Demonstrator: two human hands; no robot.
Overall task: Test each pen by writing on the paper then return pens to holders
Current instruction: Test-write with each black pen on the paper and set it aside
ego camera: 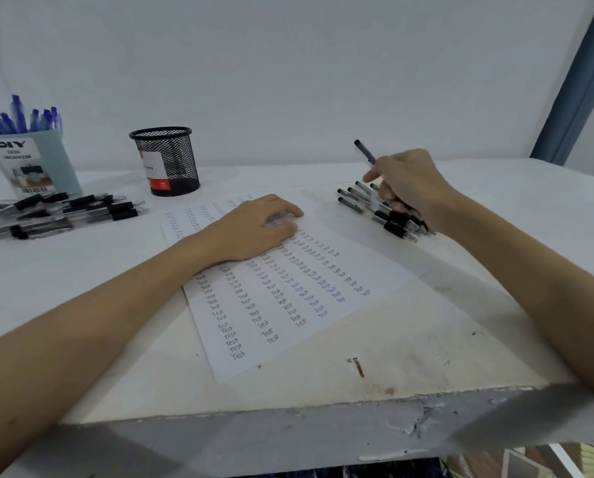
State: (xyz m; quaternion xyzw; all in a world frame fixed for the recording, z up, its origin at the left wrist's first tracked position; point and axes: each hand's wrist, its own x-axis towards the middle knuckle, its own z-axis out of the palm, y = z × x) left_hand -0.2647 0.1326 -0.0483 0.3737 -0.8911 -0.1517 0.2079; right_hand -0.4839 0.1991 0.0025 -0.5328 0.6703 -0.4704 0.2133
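A white sheet of paper (pixel 288 298) covered in columns of the word "Test" lies in the middle of the table. My left hand (pixel 254 229) rests flat on its upper part with fingers relaxed. My right hand (pixel 409 188) grips a black pen (pixel 364 151) whose back end points up and to the left, above a pile of black pens (pixel 374 205) at the right. A black mesh holder (pixel 166 160) stands at the back. A light blue holder (pixel 30 163) with several blue pens (pixel 19 115) stands at the far left.
Another heap of black pens (pixel 57 212) lies on the table at the left, in front of the blue holder. The white table's front edge (pixel 288 408) is chipped and worn. A white wall runs behind, with a blue curtain (pixel 575 81) at the right.
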